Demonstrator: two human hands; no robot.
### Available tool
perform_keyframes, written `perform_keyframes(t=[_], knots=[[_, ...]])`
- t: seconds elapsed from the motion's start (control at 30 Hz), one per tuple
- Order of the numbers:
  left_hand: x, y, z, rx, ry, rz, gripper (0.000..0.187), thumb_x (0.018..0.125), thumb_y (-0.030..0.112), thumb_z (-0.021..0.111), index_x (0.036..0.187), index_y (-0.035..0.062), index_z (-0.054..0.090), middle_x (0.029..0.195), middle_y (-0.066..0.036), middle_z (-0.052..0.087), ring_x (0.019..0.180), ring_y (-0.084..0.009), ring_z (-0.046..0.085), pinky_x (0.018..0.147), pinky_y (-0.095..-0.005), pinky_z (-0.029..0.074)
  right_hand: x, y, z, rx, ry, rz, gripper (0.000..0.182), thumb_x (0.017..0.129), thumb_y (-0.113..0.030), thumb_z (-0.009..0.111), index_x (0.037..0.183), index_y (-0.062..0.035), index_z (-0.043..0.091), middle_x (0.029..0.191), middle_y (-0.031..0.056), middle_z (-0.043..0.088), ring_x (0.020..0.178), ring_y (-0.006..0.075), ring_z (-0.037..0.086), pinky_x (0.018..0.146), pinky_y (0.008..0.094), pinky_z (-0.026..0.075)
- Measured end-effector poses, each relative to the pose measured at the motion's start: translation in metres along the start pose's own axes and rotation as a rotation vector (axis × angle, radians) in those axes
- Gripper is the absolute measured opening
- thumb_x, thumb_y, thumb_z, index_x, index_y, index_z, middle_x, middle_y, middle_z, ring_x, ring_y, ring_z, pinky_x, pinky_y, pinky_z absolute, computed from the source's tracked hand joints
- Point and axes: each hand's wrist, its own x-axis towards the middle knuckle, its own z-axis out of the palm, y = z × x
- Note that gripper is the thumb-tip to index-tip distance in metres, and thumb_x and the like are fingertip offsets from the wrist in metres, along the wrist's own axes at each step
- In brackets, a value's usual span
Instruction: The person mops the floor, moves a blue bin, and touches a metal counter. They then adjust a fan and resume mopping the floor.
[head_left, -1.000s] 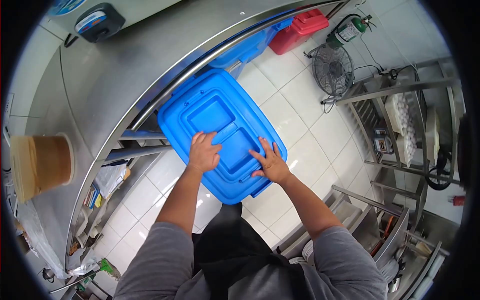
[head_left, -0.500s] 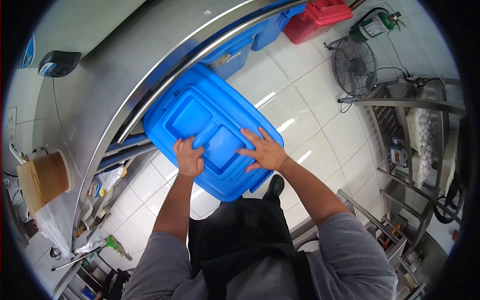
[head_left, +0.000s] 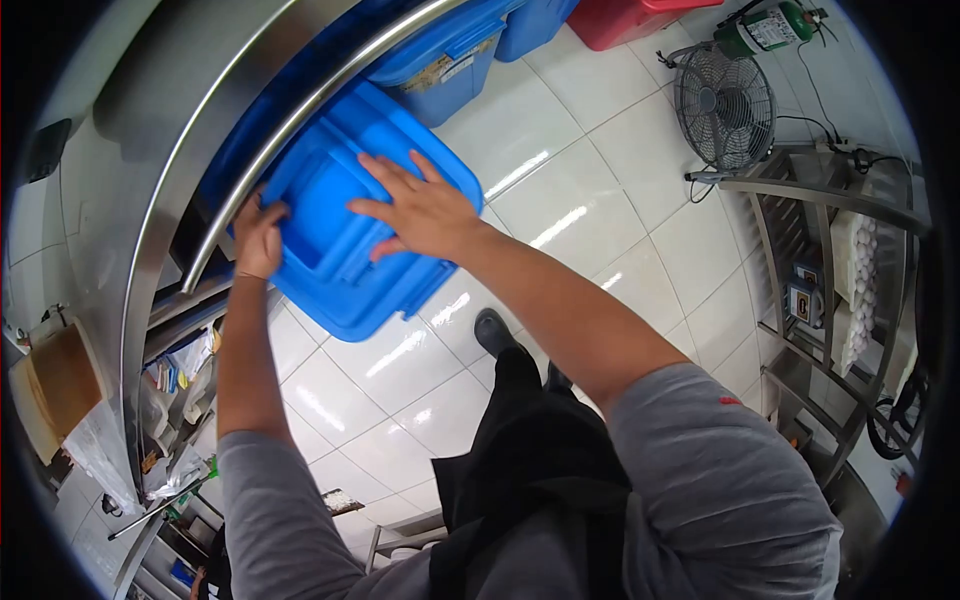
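Observation:
A large blue lidded bin [head_left: 345, 300] sits on the tiled floor, its far part under the steel table's rail. My left hand [head_left: 260, 235] has its fingers curled at the left side of the lid, beside the rail; what they grip, if anything, is hard to make out. Spread across the lid's right half, my right hand [head_left: 425, 212] rests with its fingers apart.
The steel rail [head_left: 300, 120] curves in front of the table. Beyond stand another blue bin [head_left: 445, 85] and a red container [head_left: 620, 20]. A floor fan [head_left: 725, 105], a green cylinder [head_left: 765, 30] and a metal rack [head_left: 835, 200] are on the right.
The blue bin has slid forward and left, further under the table. Both hands moved with it, and my left hand left the lid's central handle for its left side. A boot has stepped forward.

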Motion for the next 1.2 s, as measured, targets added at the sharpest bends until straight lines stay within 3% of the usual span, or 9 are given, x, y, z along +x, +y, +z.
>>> perform_keyframes(t=[0.07, 0.2, 0.53, 0.67, 0.77, 0.87, 1.07, 1.17, 1.2], knots=[[0.01, 0.011, -0.017, -0.072, -0.115, -0.351, 0.029, 0.087, 0.014, 0.042, 0.102, 0.0063, 0.066, 0.114, -0.026, 0.059, 0.098, -0.0471, 0.057, 0.09, -0.0461, 0.043, 0.027, -0.002, 0.012, -0.028, 0.069, 0.046, 0.064, 0.072, -0.059, 0.067, 0.127, -0.0297, 0.054, 0.151, 0.0157, 0.027, 0.137, 0.0281, 0.033, 0.113, 0.0507, 0.022], [0.022, 0.09, 0.019, 0.221, 0.491, -0.369, 0.035, 0.095, 0.023, 0.043, 0.122, 0.0072, 0.06, 0.122, -0.019, 0.059, 0.119, -0.0358, 0.05, 0.1, -0.0485, 0.034, 0.058, 0.008, 0.022, -0.07, 0.119, 0.023, 0.067, 0.071, -0.061, 0.065, 0.129, -0.0292, 0.054, 0.149, 0.0163, 0.031, 0.135, 0.029, 0.035, 0.112, 0.0529, 0.022], [0.067, -0.027, 0.027, 0.407, -0.202, -1.054, 0.051, 0.1, 0.043, 0.03, 0.138, 0.014, 0.046, 0.143, -0.017, 0.042, 0.133, -0.0377, 0.036, 0.109, -0.0526, 0.027, 0.12, 0.012, 0.062, 0.138, 0.299, 0.183, 0.062, 0.079, -0.028, 0.072, 0.134, -0.0129, 0.047, 0.143, 0.0144, 0.038, 0.136, 0.0309, 0.034, 0.111, 0.0531, 0.027], [0.066, -0.085, 0.023, 0.43, -0.053, -0.987, 0.052, 0.1, 0.043, 0.031, 0.14, 0.0128, 0.043, 0.145, -0.018, 0.04, 0.134, -0.0385, 0.034, 0.11, -0.052, 0.026, -0.058, 0.029, 0.086, 0.374, 0.104, 0.323, 0.074, 0.084, -0.009, 0.061, 0.149, -0.0202, 0.028, 0.154, 0.0119, 0.022, 0.136, 0.0319, 0.033, 0.11, 0.0412, 0.032], [0.068, -0.105, 0.021, 0.436, 0.003, -0.978, 0.053, 0.1, 0.043, 0.031, 0.141, 0.0118, 0.041, 0.145, -0.019, 0.038, 0.135, -0.039, 0.033, 0.11, -0.0516, 0.026, -0.334, 0.046, 0.103, 0.079, -0.494, 0.55, 0.068, 0.086, -0.011, 0.058, 0.147, -0.0233, 0.031, 0.154, 0.0113, 0.026, 0.133, 0.0363, 0.038, 0.109, 0.0447, 0.034], [0.067, -0.121, 0.024, 0.439, 0.044, -0.965, 0.054, 0.1, 0.043, 0.031, 0.142, 0.0109, 0.039, 0.146, -0.019, 0.036, 0.135, -0.0395, 0.032, 0.111, -0.0512, 0.025, -0.52, 0.004, -0.001, -0.092, -1.686, 1.064, 0.051, 0.093, -0.023, 0.046, 0.144, -0.0273, 0.038, 0.155, 0.0095, 0.025, 0.132, 0.0382, 0.041, 0.105, 0.0519, 0.035], [0.068, -0.151, 0.028, 0.527, 0.159, -0.9, 0.056, 0.1, 0.044, 0.032, 0.144, 0.0091, 0.035, 0.148, -0.021, 0.033, 0.137, -0.0406, 0.029, 0.112, -0.0504, 0.024, -0.641, -0.056, -0.082, -0.062, -1.61, 1.376, 0.042, 0.086, -0.022, 0.056, 0.128, -0.0159, 0.056, 0.137, 0.0138, 0.049, 0.12, 0.0353, 0.054, 0.097, 0.0533, 0.043], [0.042, -0.158, 0.049, 0.667, 0.431, -0.441, 0.058, 0.1, 0.044, 0.033, 0.146, 0.0082, 0.033, 0.149, -0.021, 0.031, 0.137, -0.0411, 0.027, 0.113, -0.05, 0.024, -0.618, -0.039, -0.036, 0.046, -1.282, 1.274, 0.034, 0.085, -0.018, 0.055, 0.118, -0.0103, 0.06, 0.114, 0.0162, 0.063, 0.107, 0.0329, 0.062, 0.091, 0.0449, 0.049], [0.03, -0.12, 0.051, 0.489, 0.132, -0.652, 0.06, 0.1, 0.042, 0.036, 0.147, 0.0053, 0.028, 0.149, -0.023, 0.029, 0.138, -0.0421, 0.026, 0.114, -0.0486, 0.023, -0.597, -0.033, -0.006, 0.079, -1.197, 1.215, 0.031, 0.086, -0.017, 0.054, 0.115, -0.0095, 0.06, 0.116, 0.0162, 0.062, 0.106, 0.0336, 0.062, 0.089, 0.0461, 0.05]])
